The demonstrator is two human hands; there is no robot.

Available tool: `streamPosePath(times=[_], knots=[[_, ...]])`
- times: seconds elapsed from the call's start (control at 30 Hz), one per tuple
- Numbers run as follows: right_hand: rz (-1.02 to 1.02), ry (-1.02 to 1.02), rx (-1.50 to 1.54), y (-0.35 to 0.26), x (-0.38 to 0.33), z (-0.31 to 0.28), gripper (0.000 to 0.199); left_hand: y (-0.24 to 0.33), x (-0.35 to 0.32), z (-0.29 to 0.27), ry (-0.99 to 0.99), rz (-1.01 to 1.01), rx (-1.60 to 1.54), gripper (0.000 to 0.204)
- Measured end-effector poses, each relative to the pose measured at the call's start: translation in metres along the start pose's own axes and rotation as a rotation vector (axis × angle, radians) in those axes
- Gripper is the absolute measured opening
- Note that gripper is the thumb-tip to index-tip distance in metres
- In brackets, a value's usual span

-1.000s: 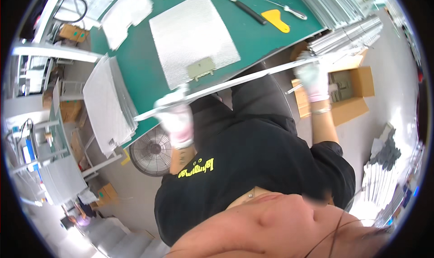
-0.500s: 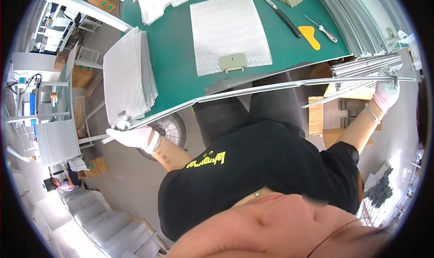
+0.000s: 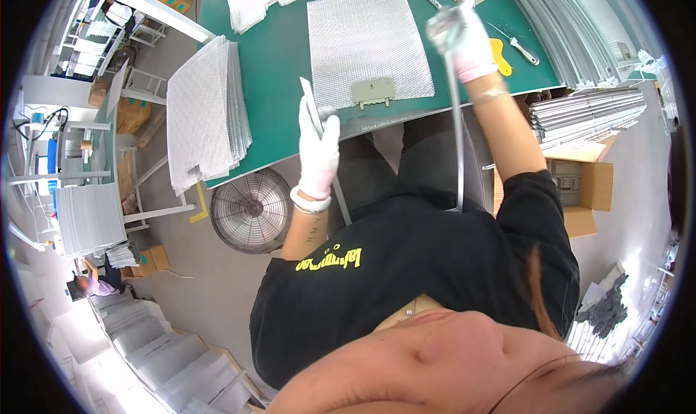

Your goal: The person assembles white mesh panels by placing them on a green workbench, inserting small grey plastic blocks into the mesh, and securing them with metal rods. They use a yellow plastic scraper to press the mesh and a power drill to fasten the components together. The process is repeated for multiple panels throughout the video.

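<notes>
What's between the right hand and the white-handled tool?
The yellow scraper, partly hidden by the right hand; the head view shows it.

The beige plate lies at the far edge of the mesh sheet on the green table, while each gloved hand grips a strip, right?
"Far" is wrong: the head view shows the beige plate at the near edge of the mesh sheet on the green table; the left hand and right hand each grip a strip.
</notes>
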State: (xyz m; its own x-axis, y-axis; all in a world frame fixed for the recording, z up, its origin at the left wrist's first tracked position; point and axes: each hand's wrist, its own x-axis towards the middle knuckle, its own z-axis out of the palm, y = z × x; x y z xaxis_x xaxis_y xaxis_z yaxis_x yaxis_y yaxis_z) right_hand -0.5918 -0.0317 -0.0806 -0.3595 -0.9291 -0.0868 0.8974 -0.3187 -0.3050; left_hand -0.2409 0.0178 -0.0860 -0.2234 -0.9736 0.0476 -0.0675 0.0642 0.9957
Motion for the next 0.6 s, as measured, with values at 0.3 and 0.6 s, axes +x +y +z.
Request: streamPosePath(times=[0.3,0.6], knots=[[0.253,-0.016,-0.642,0.037,-0.061,-0.046,0.024,-0.069,-0.052,0.080,-0.305,-0.899,-0.854,0.065],[-0.049,-0.013,-1.240,0.042,-0.180,-0.024,0.062,-0.072,-0.012,0.140,-0.259,-0.582,-1.034,0.063]])
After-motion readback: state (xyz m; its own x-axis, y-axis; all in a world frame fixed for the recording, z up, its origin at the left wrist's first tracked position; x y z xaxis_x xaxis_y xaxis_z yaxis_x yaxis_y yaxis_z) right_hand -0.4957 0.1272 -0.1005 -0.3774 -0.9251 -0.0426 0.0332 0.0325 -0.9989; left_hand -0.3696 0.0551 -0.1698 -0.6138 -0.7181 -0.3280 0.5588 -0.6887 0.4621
